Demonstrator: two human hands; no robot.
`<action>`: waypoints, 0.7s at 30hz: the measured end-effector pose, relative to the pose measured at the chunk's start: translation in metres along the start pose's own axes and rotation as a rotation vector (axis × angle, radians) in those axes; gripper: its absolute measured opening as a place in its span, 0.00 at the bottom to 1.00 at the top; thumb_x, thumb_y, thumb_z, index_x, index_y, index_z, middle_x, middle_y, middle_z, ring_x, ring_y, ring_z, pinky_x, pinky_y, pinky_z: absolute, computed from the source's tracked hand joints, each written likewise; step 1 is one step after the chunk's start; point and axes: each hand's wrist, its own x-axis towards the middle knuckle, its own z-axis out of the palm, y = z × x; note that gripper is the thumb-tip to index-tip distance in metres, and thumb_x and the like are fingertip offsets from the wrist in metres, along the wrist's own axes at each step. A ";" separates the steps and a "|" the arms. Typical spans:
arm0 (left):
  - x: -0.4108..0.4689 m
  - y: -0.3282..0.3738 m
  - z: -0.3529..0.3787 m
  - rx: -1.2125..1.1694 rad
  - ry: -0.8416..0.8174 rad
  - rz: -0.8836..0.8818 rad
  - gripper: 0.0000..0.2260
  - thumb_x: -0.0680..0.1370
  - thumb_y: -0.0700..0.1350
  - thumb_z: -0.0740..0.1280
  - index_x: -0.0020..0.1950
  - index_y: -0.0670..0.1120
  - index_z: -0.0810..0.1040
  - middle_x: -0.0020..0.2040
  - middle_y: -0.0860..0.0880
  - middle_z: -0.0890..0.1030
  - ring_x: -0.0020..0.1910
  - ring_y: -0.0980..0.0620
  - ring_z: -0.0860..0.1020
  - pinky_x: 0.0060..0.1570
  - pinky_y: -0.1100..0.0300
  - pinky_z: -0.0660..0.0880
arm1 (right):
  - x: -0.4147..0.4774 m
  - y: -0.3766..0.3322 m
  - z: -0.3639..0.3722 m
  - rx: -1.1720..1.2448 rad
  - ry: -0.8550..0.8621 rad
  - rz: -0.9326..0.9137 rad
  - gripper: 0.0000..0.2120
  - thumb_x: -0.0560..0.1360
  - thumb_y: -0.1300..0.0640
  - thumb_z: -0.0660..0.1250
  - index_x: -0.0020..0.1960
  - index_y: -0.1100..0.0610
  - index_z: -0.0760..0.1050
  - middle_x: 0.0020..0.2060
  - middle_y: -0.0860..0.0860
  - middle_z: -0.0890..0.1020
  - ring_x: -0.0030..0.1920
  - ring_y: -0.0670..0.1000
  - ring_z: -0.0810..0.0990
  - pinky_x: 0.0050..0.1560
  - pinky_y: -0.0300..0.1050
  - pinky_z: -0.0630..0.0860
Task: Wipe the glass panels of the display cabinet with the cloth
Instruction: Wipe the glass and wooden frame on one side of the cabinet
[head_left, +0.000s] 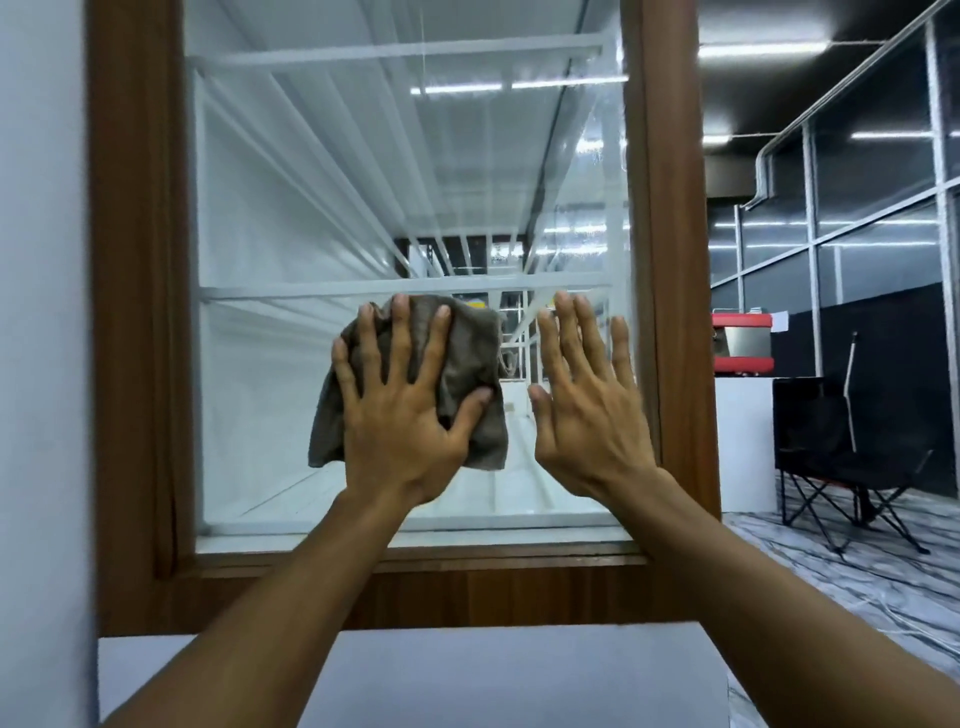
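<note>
Mid-wipe, my left hand (400, 410) presses the cloth (457, 358) flat, fingers spread, on the glass panel (311, 208), right hand (587, 410) splayed beside; next I sweep toward twelve o'clock.

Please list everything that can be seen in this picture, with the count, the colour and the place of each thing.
cloth: one, grey-brown, pressed flat on the glass, centre
glass panel: one, clear, inside the frame
wooden frame: one, brown, around the glass
shelves: several, white, behind the glass
folding chair: one, black, right, on the floor
red box: one, red and silver, right, on a white stand
white stand: one, white, beside the chair
left hand: one, spread over the cloth
right hand: one, open, bare, against the glass, right of the cloth
</note>
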 end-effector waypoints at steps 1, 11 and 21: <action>-0.008 -0.003 0.000 0.008 -0.008 0.033 0.37 0.81 0.69 0.53 0.86 0.53 0.51 0.87 0.45 0.45 0.85 0.38 0.41 0.80 0.32 0.42 | 0.000 -0.003 0.002 0.006 0.010 0.008 0.35 0.82 0.48 0.52 0.85 0.59 0.48 0.84 0.60 0.47 0.84 0.60 0.44 0.82 0.66 0.40; 0.009 0.022 0.002 -0.021 0.011 -0.058 0.35 0.83 0.68 0.51 0.86 0.55 0.47 0.86 0.46 0.42 0.84 0.39 0.36 0.80 0.33 0.38 | -0.004 -0.010 0.010 -0.023 0.047 0.030 0.34 0.82 0.43 0.52 0.85 0.50 0.49 0.84 0.58 0.47 0.84 0.61 0.45 0.79 0.73 0.44; 0.072 -0.070 -0.024 -0.055 0.066 -0.324 0.38 0.80 0.71 0.47 0.86 0.57 0.46 0.87 0.46 0.43 0.84 0.39 0.39 0.80 0.34 0.38 | 0.021 -0.020 0.002 0.095 0.127 0.052 0.33 0.80 0.44 0.55 0.84 0.52 0.57 0.84 0.58 0.52 0.84 0.60 0.49 0.80 0.72 0.44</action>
